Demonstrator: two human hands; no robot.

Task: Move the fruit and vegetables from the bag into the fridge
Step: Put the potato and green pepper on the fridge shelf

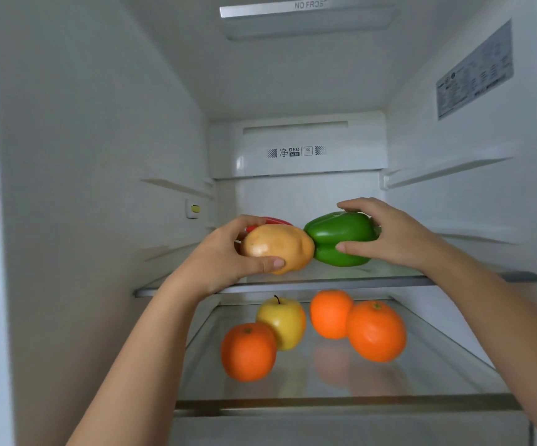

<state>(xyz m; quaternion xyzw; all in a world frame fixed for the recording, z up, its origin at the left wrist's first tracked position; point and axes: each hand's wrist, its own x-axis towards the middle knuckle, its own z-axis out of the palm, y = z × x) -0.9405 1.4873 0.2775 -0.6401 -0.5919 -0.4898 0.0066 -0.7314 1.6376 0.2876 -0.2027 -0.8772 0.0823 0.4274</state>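
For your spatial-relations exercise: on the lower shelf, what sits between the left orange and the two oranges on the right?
A yellow apple, touching the left orange, shown in the head view.

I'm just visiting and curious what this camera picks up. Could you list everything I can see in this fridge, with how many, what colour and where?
potato: one, tan, over the upper glass shelf, held in the left hand
green pepper: one, green, over the upper shelf, held in the right hand, touching the potato
red item: one, red, behind the potato, mostly hidden
oranges: three, orange, on the lower glass shelf, one at front left, two on the right
apple: one, yellow, lower shelf, behind the left orange
upper glass shelf: one, clear
lower glass shelf: one, clear
label: one, grey, right wall
left hand: one, fingers around the potato
right hand: one, fingers around the pepper
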